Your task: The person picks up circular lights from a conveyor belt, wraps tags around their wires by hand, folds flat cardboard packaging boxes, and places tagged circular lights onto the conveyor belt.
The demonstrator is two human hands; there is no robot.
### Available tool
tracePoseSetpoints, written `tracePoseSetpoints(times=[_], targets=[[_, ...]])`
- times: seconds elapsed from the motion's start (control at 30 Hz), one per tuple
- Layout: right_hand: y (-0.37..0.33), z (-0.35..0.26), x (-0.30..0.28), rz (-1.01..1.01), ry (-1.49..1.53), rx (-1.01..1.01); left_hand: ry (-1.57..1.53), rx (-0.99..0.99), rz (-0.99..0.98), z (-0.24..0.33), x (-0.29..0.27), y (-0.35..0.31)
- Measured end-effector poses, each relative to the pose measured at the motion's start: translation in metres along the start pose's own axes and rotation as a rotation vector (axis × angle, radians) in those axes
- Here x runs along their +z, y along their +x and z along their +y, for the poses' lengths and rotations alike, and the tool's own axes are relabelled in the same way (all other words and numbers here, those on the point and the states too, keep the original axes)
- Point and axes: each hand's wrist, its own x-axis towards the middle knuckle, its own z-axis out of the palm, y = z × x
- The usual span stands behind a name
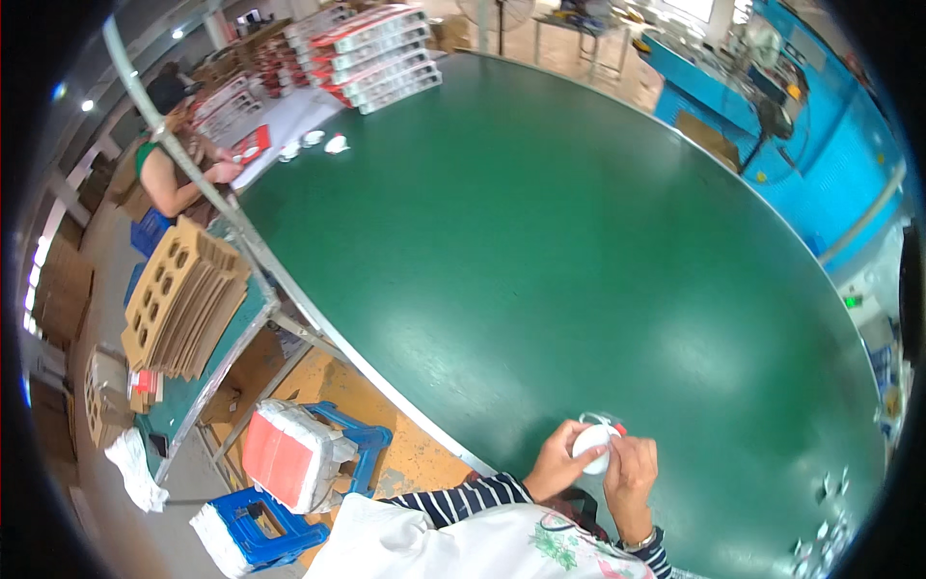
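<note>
A small round white disc-shaped item (591, 446) is held up over the near edge of the green table. Closed around its left side is my left hand (558, 463), thumb across the face of it. My right hand (632, 475) pinches at its right edge, where a small red part (619, 429) shows. A thin pale loop or cord (600, 419) stands out at the top of the item; its exact kind is too small to tell.
Small shiny pieces (825, 540) lie at the table's near right corner. The green table (521, 241) has a raised pale rim. Far left, a person (174, 159) handles a red card beside stacked packages (381, 58). Cardboard inserts (183, 299) and blue stools (260, 526) stand at left.
</note>
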Motion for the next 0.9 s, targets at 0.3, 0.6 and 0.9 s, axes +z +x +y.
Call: tracePoseSetpoints(times=[0.3,0.6,0.9], targets=[[0.031,-0.010,-0.010,-0.025,0.619,0.705,0.080,0.079,0.058,0.051,-0.005,0.010],[0.023,0.000,-0.029,-0.013,0.537,0.643,0.041,-0.089,-0.080,0.057,-0.006,0.007],[0.022,0.016,-0.037,-0.354,1.142,0.985,-0.398,-0.584,-0.427,0.072,-0.026,0.026]])
